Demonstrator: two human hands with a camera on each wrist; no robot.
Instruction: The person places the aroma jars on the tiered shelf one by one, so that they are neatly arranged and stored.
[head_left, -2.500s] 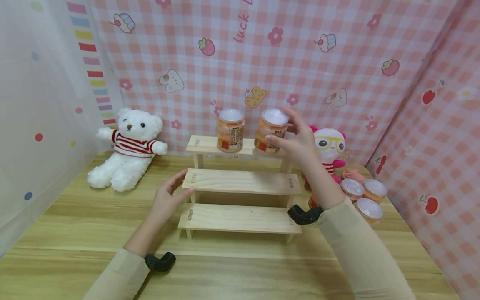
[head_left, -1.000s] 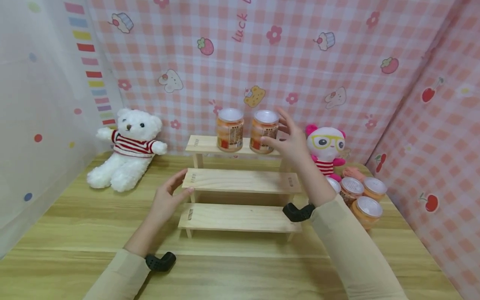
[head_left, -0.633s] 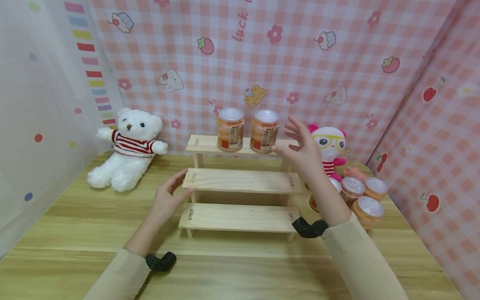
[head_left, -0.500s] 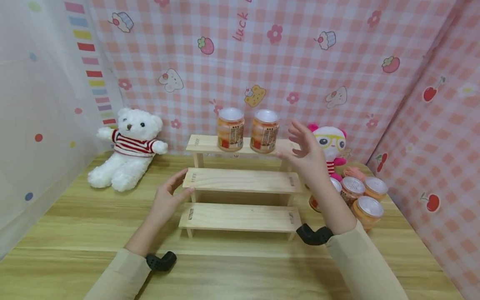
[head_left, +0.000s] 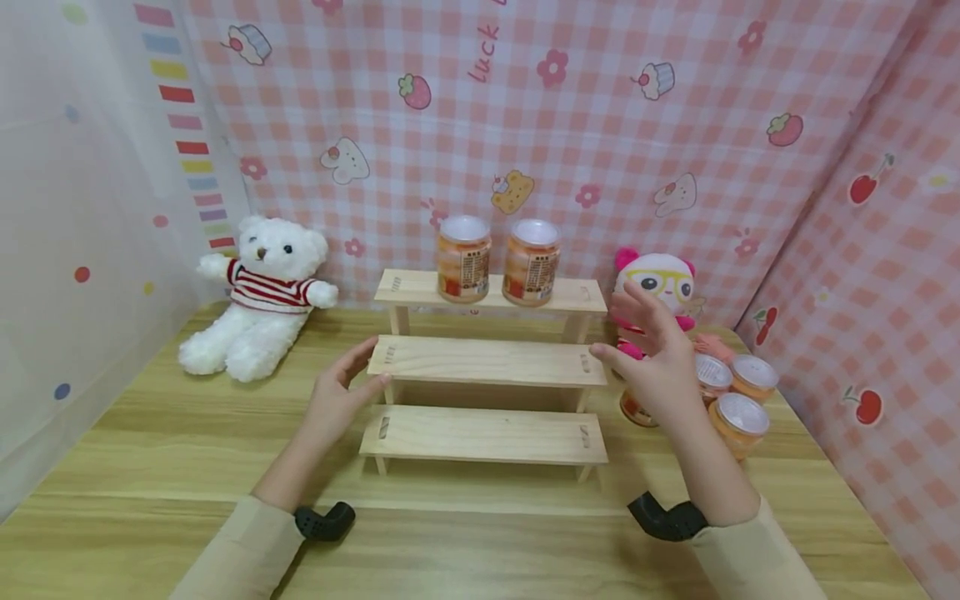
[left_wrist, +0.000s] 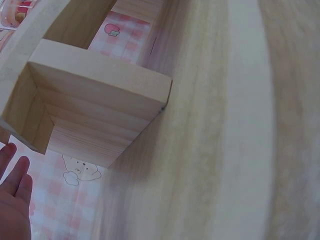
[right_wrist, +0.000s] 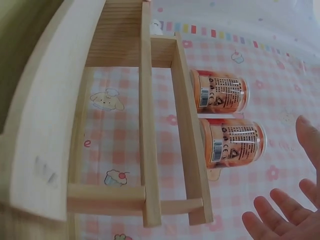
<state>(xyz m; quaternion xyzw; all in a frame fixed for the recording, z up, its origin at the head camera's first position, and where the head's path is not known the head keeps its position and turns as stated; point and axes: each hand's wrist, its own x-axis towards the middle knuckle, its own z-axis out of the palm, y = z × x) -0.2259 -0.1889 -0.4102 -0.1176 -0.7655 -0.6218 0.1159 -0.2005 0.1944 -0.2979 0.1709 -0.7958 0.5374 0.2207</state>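
Observation:
A three-step wooden display rack [head_left: 487, 361] stands mid-table. My left hand [head_left: 341, 400] holds the left end of its middle step, thumb at the front edge and fingers toward the back; the left wrist view shows its fingers [left_wrist: 17, 185] beside the wood. Two clear-lidded jars with orange contents stand side by side on the top step: a left jar [head_left: 463, 262] and a right jar [head_left: 531, 265]. Off the rack's right end, my right hand [head_left: 663, 367] has its fingers spread and holds nothing. In the right wrist view, both jars show their printed labels beyond the spread fingers [right_wrist: 282, 210].
Several more jars [head_left: 741, 421] cluster on the table at right, one [head_left: 637, 408] partly behind my right hand. A pink panda plush [head_left: 651, 279] sits behind that hand, near a coral-coloured item [head_left: 712, 346]. A white teddy bear [head_left: 262, 308] sits back left. Checked cloth hangs behind.
My right hand moved the right jar slightly left on the top step, let go, and drew back right and down. My left hand stayed at the middle step.

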